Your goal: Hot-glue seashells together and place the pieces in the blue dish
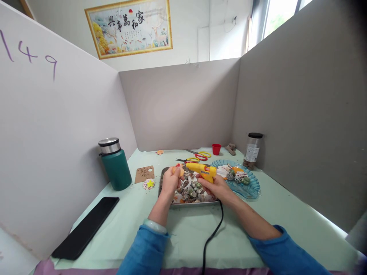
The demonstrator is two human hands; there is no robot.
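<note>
My right hand (213, 187) is wrapped round the handle of a yellow hot glue gun (200, 168), whose nozzle points left. A clear glue stick (221, 172) shows at its back end, and a black cord (210, 236) runs down to the table's front edge. Between the fingers of my left hand (171, 181) is an orange shell (179, 170) with a red patch on top, close to the nozzle. Whether the nozzle touches it I cannot tell. Both hands are above a metal tray (195, 205) filled with mixed shells (192, 192).
A blue plate (255, 189) of shells stands right, near a black-lidded jar (252, 151). Scissors (202, 155) and a red cup (216, 149) lie behind. Left are a green bottle (116, 166), a black slab (87, 227), brown card (144, 174) and a decorated disc (148, 184). Grey panels enclose the table.
</note>
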